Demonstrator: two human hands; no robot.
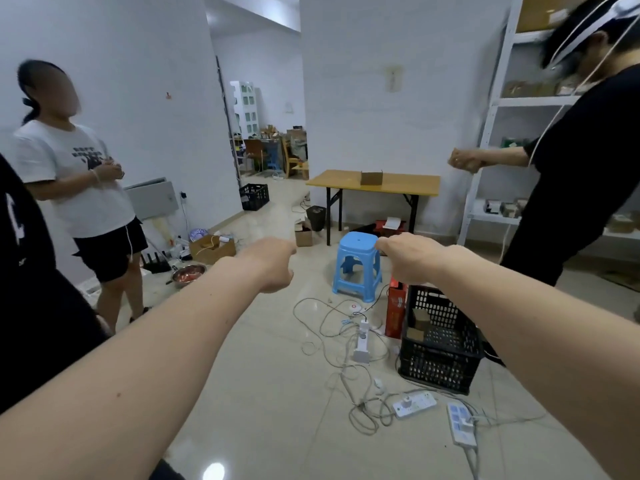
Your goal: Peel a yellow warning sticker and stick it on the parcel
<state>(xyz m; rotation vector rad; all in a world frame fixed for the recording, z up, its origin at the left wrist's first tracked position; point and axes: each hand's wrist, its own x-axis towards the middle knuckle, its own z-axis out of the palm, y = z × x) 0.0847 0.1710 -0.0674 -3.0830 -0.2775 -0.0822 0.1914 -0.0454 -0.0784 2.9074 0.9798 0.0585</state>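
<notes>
Item 1 – left hand (273, 265): arm stretched fwd over the floor, fingers curled into a loose fist, nothing seen in it.

Item 2 – right hand (412, 259): same pose, arm out, fingers tucked under & narrow; no sticker visible in the grip, though the palm side is hidden.

Item 3 – small cardboard box (371, 177): probably the parcel. Sits open-topped on the yellow folding table (408, 185) at the far wall, well apart from both hands.

Item 4 – yellow warning sticker: not found in view. No sheet or roll seen on table or floor; can't tell where it's kept.

Item 5 – blue plastic stool (358, 265): mid-floor, between wearer & table.

Item 6 – black crate (440, 341): near right, a few small cartons inside; red carton leaning at its left side.

Item 7 – power strips & cables (414, 405): tangled on the tiles, near centre/right. Trip risk on the way over.

Item 8 – bystanders: one in a white tee (72, 174) far left, hands together at chest; one in black (571, 168) at right by the white shelving (491, 109), fists out front, wearing a head strap.

Status (judgement): task not begun. Nothing peeled, nothing stuck. Left to do: reach table, locate sticker, peel it, press it on the box.
</notes>
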